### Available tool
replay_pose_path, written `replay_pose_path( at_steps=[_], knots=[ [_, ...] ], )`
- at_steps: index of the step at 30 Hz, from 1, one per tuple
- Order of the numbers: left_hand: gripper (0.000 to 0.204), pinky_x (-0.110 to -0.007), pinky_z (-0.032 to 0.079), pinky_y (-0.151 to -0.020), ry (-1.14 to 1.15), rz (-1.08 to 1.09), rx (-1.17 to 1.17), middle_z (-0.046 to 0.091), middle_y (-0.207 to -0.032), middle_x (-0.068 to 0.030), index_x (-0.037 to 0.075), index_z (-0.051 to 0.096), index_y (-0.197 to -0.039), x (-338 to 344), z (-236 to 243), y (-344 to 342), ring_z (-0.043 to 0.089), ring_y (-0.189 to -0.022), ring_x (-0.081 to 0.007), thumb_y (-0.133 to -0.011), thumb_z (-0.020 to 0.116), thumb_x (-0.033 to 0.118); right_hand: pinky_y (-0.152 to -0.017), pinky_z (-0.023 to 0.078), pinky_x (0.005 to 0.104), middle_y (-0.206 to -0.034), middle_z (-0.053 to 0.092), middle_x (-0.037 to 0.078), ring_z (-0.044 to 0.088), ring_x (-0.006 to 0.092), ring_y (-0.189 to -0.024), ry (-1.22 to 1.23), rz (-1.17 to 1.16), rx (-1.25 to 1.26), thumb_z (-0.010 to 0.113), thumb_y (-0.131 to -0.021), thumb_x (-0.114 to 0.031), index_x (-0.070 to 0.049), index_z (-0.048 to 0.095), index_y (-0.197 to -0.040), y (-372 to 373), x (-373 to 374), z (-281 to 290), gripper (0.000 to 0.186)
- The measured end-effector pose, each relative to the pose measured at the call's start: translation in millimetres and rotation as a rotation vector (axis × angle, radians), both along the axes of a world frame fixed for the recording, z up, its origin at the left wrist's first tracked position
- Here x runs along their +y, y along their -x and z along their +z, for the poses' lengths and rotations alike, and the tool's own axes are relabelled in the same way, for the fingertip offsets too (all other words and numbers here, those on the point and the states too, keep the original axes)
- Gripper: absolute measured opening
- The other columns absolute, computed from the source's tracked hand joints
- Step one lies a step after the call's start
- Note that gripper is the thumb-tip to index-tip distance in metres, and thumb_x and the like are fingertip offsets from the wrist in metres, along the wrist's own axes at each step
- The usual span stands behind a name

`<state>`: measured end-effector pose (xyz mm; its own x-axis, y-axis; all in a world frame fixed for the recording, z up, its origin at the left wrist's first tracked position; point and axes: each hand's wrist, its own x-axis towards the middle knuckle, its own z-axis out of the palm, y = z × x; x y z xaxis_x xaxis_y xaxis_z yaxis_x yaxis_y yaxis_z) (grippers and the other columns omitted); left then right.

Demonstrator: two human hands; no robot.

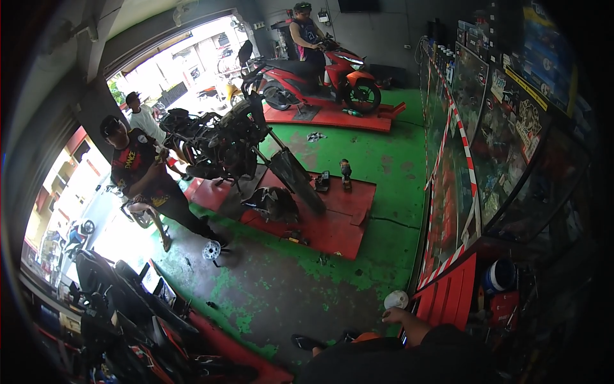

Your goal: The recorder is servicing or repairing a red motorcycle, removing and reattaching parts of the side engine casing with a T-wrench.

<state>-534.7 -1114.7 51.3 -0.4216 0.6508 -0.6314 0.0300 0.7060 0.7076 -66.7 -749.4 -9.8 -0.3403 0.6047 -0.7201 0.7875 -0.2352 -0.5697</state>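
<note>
My right hand [397, 315] reaches in from the lower right, below a dark sleeve, with its fingers curled. Just past the fingers, touching or overlapping them, is a small whitish round thing [396, 299]. I cannot tell its kind, nor whether the hand grips it. My left hand is out of view. Close by on the lower edge are a bit of orange cloth [366, 336] and a dark sandal [307, 342].
A stripped motorcycle [233, 144] stands on a red lift platform [350, 221] with a cordless drill [346, 174]. One person [144, 166] stands beside it; another [306, 35] is by a red scooter [348, 70]. Glass cabinets [473, 160] line the right; parked motorcycles [121, 294] fill the lower left.
</note>
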Motion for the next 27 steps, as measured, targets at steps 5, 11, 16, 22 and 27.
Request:
replay_pose_path(
  at_steps=[5, 11, 16, 22, 27],
  knots=[
    [0.018, -0.03, 0.048, -0.061, 0.014, -0.022, 0.014, 0.067, -0.082, -0.0001, 0.009, 0.07, -0.105, -9.0, 12.9, 0.6, 0.06, -0.069, -0.0142, -0.089, 0.062, 0.012, -0.092, 0.047, 0.0372, -0.11, 0.067, 0.014, 0.062, 0.0258, -0.104, -0.007, 0.025, -0.016, 0.075, -0.076, -0.039, -0.011, 0.068, -0.113, -1.4, -1.8, 0.9, 0.047],
    [0.019, -0.03, 0.048, -0.062, 0.022, -0.034, 0.024, 0.068, -0.084, -0.0009, 0.008, 0.07, -0.105, -19.4, 15.0, -3.0, 0.06, -0.07, -0.0141, -0.088, 0.063, 0.013, -0.089, 0.05, 0.0377, -0.112, 0.067, 0.013, 0.064, 0.0254, -0.103, -0.028, 0.091, -0.017, 0.072, -0.079, -0.038, -0.01, 0.065, -0.119, -2.3, -1.7, -2.4, 0.05],
    [0.019, -0.03, 0.049, -0.063, 0.022, -0.044, 0.035, 0.068, -0.085, -0.0016, 0.007, 0.07, -0.105, -23.5, 13.1, 0.9, 0.061, -0.071, -0.0141, -0.088, 0.063, 0.014, -0.087, 0.05, 0.038, -0.111, 0.067, 0.013, 0.064, 0.0249, -0.101, -0.035, 0.129, -0.044, 0.073, -0.079, -0.037, -0.01, 0.064, -0.12, 2.1, -0.9, 4.3, 0.05],
    [0.02, -0.03, 0.049, -0.063, 0.018, -0.04, 0.048, 0.068, -0.086, -0.0024, 0.006, 0.07, -0.105, -27.0, 13.0, 3.2, 0.062, -0.072, -0.014, -0.088, 0.064, 0.015, -0.094, 0.046, 0.0382, -0.11, 0.067, 0.014, 0.062, 0.0292, -0.104, -0.006, 0.049, 0.016, 0.074, -0.077, -0.04, -0.011, 0.069, -0.112, 7.9, -4.1, 1.8, 0.046],
    [0.02, -0.03, 0.049, -0.064, 0.015, -0.022, 0.063, 0.069, -0.087, -0.0031, 0.006, 0.07, -0.105, -30.4, 14.6, 4.6, 0.062, -0.073, -0.0139, -0.088, 0.065, 0.016, -0.094, 0.046, 0.0375, -0.11, 0.067, 0.015, 0.062, 0.0286, -0.105, -0.056, 0.117, -0.013, 0.074, -0.077, -0.042, -0.012, 0.069, -0.112, 7.4, -3.4, 2.5, 0.046]
  ],
)
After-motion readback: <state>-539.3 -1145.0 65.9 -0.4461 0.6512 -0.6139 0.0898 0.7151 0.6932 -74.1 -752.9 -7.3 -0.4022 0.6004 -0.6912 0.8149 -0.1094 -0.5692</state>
